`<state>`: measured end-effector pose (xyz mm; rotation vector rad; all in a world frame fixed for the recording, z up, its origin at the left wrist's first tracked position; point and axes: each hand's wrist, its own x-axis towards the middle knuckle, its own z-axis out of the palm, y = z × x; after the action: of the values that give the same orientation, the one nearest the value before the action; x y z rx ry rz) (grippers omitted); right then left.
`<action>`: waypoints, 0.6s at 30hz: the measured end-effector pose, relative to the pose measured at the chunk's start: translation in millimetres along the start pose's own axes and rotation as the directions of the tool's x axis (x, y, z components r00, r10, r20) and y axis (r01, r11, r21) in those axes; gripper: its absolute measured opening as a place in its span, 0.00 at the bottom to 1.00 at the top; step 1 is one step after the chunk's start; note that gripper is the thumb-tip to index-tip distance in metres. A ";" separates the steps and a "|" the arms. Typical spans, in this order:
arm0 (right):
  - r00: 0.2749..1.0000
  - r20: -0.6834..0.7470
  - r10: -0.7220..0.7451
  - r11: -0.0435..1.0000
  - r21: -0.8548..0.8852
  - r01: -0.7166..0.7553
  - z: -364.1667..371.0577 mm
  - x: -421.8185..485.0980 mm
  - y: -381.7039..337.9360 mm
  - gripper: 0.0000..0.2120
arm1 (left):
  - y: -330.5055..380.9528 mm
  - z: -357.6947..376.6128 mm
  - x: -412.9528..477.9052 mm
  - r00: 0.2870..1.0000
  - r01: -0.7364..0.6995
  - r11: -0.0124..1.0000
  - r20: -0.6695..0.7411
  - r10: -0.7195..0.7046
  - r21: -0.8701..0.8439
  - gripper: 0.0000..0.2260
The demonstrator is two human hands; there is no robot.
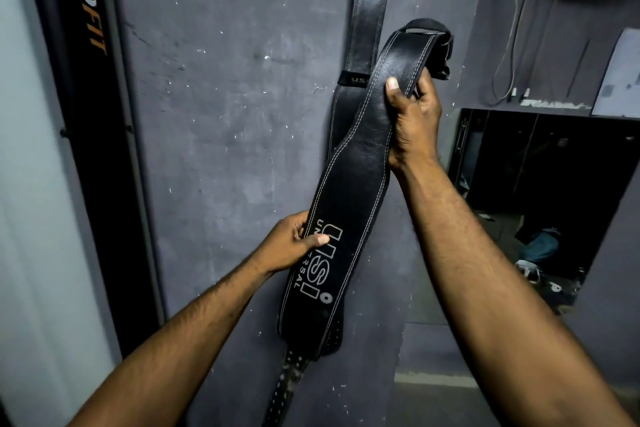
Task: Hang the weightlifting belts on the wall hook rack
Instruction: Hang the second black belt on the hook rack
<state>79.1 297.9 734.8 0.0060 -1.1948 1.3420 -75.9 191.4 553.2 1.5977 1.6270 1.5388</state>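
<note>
I hold a black leather weightlifting belt (349, 191) with white stitching and a printed logo, slanted up in front of the grey wall (225, 114). My right hand (412, 118) grips its narrow upper end, thumb on the front. My left hand (294, 244) grips the belt's wide middle at its left edge, thumb beside the logo. A second black belt (369, 17) hangs flat on the wall behind, its top running out of the frame. The hook rack is not visible.
A black vertical panel with orange lettering (90, 114) stands at the left. At the right a dark opening (554, 191) shows a room beyond, with cables (512, 45) hanging above it and a paper sheet (620, 76) on the wall.
</note>
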 end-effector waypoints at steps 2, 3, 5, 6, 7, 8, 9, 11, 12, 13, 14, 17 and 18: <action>1.000 0.007 0.002 1.000 0.009 -0.002 0.5 -0.1 0.0 0.25 | -0.9 0.5 -1.0 0.999 -0.016 1.000 -0.030 0.016 -0.012 0.13; 1.000 0.012 0.006 1.000 0.011 -0.006 1.2 -0.1 -0.6 0.24 | -1.2 -0.1 -2.0 1.000 -0.004 0.999 -0.014 0.003 -0.036 0.14; 1.000 0.010 0.016 1.000 -0.003 -0.016 2.8 0.0 -0.7 0.23 | -4.5 -0.6 -4.5 0.998 0.036 0.997 0.057 -0.032 -0.065 0.14; 1.000 0.010 0.018 1.000 -0.013 -0.018 3.9 -0.1 -0.4 0.24 | -8.4 0.1 -5.2 0.996 0.043 0.998 0.078 -0.039 -0.047 0.14; 1.000 0.021 0.016 1.000 -0.020 -0.016 5.0 -1.0 -0.1 0.24 | -11.0 1.4 -6.1 0.996 0.042 0.999 0.079 -0.039 -0.030 0.13; 0.999 0.032 0.013 1.000 -0.018 -0.013 5.5 -1.4 0.9 0.25 | -13.0 2.7 -6.6 0.997 0.037 0.999 0.066 -0.036 -0.024 0.13; 0.999 0.041 0.014 1.000 -0.016 -0.013 6.0 -1.6 1.3 0.25 | -14.6 3.7 -6.6 0.998 0.033 0.999 0.047 -0.032 -0.024 0.13; 0.998 0.053 0.018 1.000 -0.014 -0.018 6.1 -1.0 1.8 0.25 | -18.9 2.7 -7.0 0.998 0.052 0.997 0.046 -0.050 -0.052 0.13; 0.998 0.054 0.017 1.000 -0.012 -0.016 5.8 -0.3 1.4 0.25 | -20.2 1.4 -8.4 0.995 0.069 0.996 0.076 -0.064 -0.059 0.13; 0.998 0.053 0.015 1.000 -0.009 -0.014 4.9 1.1 1.1 0.25 | -23.4 0.7 -10.0 0.991 0.087 0.995 0.106 -0.082 -0.038 0.14; 0.999 0.048 0.013 1.000 -0.003 -0.013 4.2 3.1 1.2 0.25 | -27.2 0.5 -11.1 0.987 0.096 0.995 0.127 -0.096 0.004 0.14; 0.998 0.052 0.019 1.000 0.012 -0.019 4.2 4.3 1.8 0.25 | -32.4 1.1 -11.5 0.989 0.090 0.994 0.112 -0.097 0.067 0.14; 0.998 0.054 0.022 1.000 0.012 -0.023 3.8 4.8 3.0 0.24 | -34.9 1.4 -11.1 0.988 0.094 0.994 0.113 -0.101 0.064 0.15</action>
<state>73.4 300.0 737.9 0.0380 -1.2348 1.3768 -87.3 191.0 518.4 1.5818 1.6737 1.3358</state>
